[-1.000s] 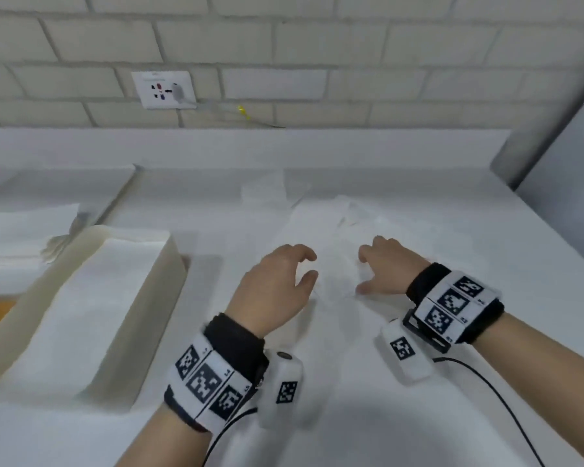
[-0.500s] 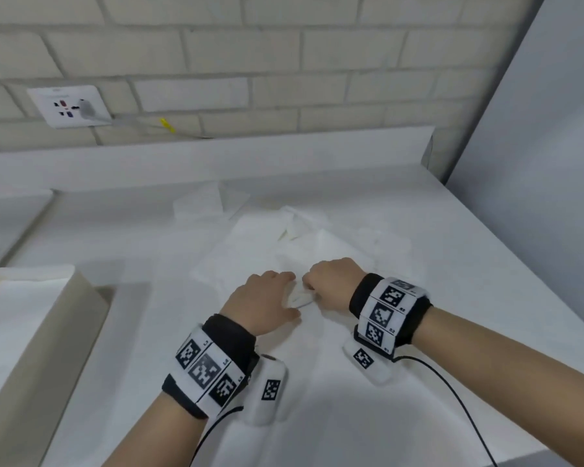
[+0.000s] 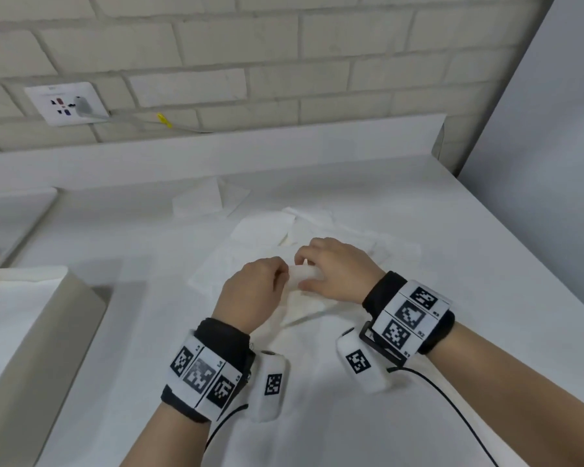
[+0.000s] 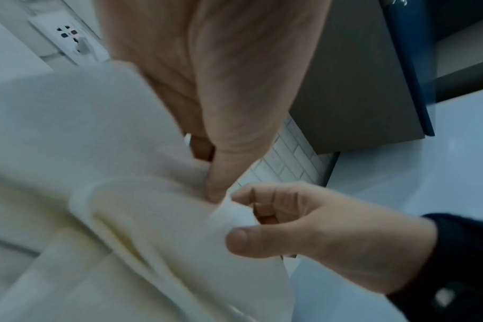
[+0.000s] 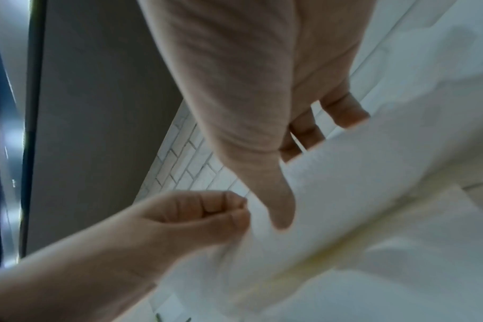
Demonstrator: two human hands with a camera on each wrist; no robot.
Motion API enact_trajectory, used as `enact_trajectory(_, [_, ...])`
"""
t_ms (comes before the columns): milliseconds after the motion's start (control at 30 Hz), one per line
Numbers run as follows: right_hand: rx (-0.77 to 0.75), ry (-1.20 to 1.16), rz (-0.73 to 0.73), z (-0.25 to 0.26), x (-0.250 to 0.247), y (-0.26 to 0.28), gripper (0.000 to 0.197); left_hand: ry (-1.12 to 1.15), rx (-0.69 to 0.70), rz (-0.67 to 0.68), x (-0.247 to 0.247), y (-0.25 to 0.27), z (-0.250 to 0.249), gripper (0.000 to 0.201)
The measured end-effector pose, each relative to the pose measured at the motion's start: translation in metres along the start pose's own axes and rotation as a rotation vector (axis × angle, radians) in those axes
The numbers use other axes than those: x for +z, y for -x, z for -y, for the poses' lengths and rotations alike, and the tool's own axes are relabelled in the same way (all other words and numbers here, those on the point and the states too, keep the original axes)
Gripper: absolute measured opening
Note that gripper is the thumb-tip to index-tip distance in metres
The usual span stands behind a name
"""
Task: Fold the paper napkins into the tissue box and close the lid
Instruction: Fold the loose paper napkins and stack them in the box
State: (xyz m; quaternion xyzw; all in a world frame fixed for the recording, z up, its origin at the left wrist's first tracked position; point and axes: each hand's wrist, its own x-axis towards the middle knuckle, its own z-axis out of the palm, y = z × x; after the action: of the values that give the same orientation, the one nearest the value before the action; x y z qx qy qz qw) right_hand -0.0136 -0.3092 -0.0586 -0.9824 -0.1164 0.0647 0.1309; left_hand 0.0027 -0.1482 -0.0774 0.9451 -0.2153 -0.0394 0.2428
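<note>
The head view looks forward and down from above onto the tabletop (image 3: 452,271), with the brick wall (image 3: 284,45) across the top of the frame. The left wrist view sits very close behind the left hand (image 4: 207,87) and looks along it. The right wrist view does the same along the right hand (image 5: 248,76). All three views share the napkin (image 3: 305,276) held between both hands; each wrist view also shows the opposite hand.
</note>
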Motion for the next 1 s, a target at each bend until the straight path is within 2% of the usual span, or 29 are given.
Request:
enact_trajectory(133, [0.032, 0.087, -0.181, 0.0, 0.002, -0.006, 0.03, 0.19, 0.073, -0.163, -0.008, 0.001, 0.009, 0.013])
enact_trajectory(233, [0.065, -0.053, -0.246, -0.003, -0.002, -0.007, 0.027, 0.356, 0.107, -0.237, -0.019, 0.0, 0.017, 0.005])
enact_trajectory(300, [0.053, -0.205, -0.299, -0.003, -0.004, -0.007, 0.025, 0.39, 0.116, -0.254, -0.025, 0.001, 0.024, 0.008])
enact_trajectory(400, [0.048, -0.242, -0.236, 0.0, -0.006, -0.006, 0.029, 0.383, 0.112, -0.292, -0.028, 0.004, 0.035, 0.009])
enact_trajectory(500, [0.034, -0.306, -0.182, 0.004, -0.004, -0.006, 0.026, 0.426, 0.094, -0.255, -0.027, 0.007, 0.038, 0.011])
enact_trajectory(600, [0.065, -0.437, -0.229, 0.011, -0.002, -0.008, 0.025, 0.504, 0.078, -0.289, -0.028, 0.01, 0.041, 0.012])
enact_trajectory(733, [0.099, -0.455, -0.251, 0.021, -0.005, -0.013, 0.025, 0.586, 0.065, -0.333, -0.034, 0.009, 0.044, 0.012])
enact_trajectory(900, [0.115, -0.521, -0.225, 0.024, -0.007, -0.014, 0.019, 0.679, 0.072, -0.397, -0.041, 0.006, 0.048, 0.022])
enact_trajectory(1000, [0.125, -0.538, -0.279, 0.025, -0.005, -0.016, 0.015, 0.686, 0.078, -0.389, -0.042, 0.005, 0.051, 0.02])
